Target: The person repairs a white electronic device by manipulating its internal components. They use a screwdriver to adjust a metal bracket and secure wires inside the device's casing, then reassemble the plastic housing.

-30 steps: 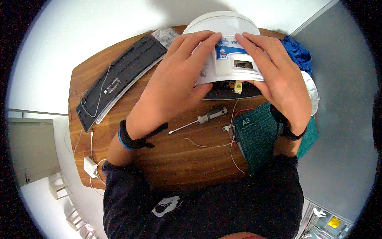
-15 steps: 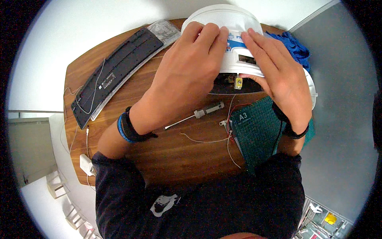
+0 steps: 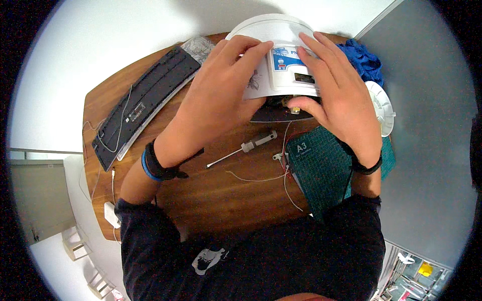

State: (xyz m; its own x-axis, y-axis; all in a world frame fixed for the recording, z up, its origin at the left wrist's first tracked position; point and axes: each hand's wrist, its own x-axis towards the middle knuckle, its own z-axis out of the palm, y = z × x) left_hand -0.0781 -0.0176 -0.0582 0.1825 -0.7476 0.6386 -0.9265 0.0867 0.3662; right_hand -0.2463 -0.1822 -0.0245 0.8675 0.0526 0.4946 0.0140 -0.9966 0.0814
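At the far side of the table stands a curved white appliance housing (image 3: pixel 273 26), with a blue-and-white panel and a small dark window on its front. My left hand (image 3: pixel 213 93) grips its left side, fingers on top and thumb at the lower edge. Across the right part of the panel lies my right hand (image 3: pixel 346 98), fingers spread over the top, thumb under the front rim. Below that rim a dark gap shows inner parts, and a small yellow-and-clear component (image 3: pixel 295 110) sits by my right thumb. My palms hide both sides of the housing.
A screwdriver (image 3: pixel 248 146) lies on the wooden table (image 3: pixel 226 200). Right of it are a metal bracket (image 3: pixel 279 156) with thin wires and a green cutting mat (image 3: pixel 321 165). A keyboard (image 3: pixel 145 105) lies left; a white round part (image 3: pixel 384 110) and blue cloth (image 3: pixel 362 59) are right.
My left hand has shifted left off the panel, uncovering more of it. The fingers of my right hand have spread apart. The yellow component is now partly behind my right thumb.
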